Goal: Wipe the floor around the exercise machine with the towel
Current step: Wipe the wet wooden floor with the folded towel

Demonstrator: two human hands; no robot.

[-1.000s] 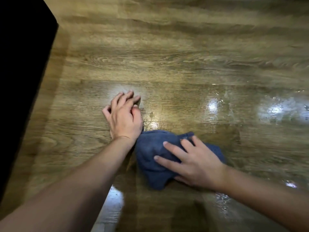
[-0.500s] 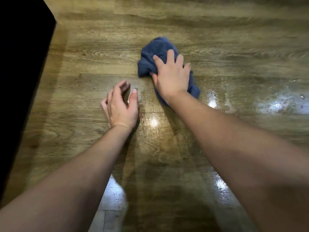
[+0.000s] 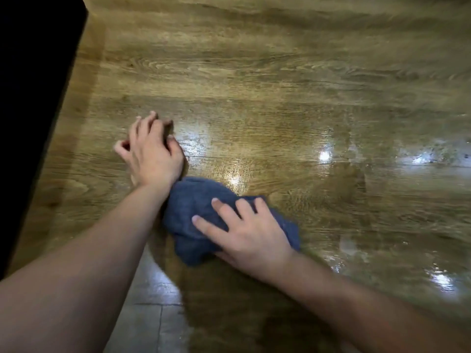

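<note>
two hands on a wet wood floor, blue towel under the right

at the far left, from 9 to 11 o'clock, a black mass [image 3: 30, 103] fills the edge of the view; what it is cannot be told. beside it runs the wood-grain floor [image 3: 254, 72], matte toward 12 o'clock and glossy with bright glints from the centre out to 3 o'clock.

left of centre, at about 10 o'clock from the middle, the left hand [image 3: 150, 154] rests on the floor, palm down, its forearm coming in from 7 o'clock. its fingers [image 3: 142, 126] are loosely bent with the tips on the boards, and it holds nothing.

just below and right of that wrist, touching it, lies the blue towel [image 3: 193, 212], bunched into a crumpled mound on the floor near the centre of the view. the right hand [image 3: 249, 233] lies on top of its 4 o'clock side, forearm entering from 5 o'clock. the fingers [image 3: 224, 210] are straight and spread, pressing flat on the cloth rather than curling round it, and part of the towel shows past the hand toward 3 o'clock.
</note>
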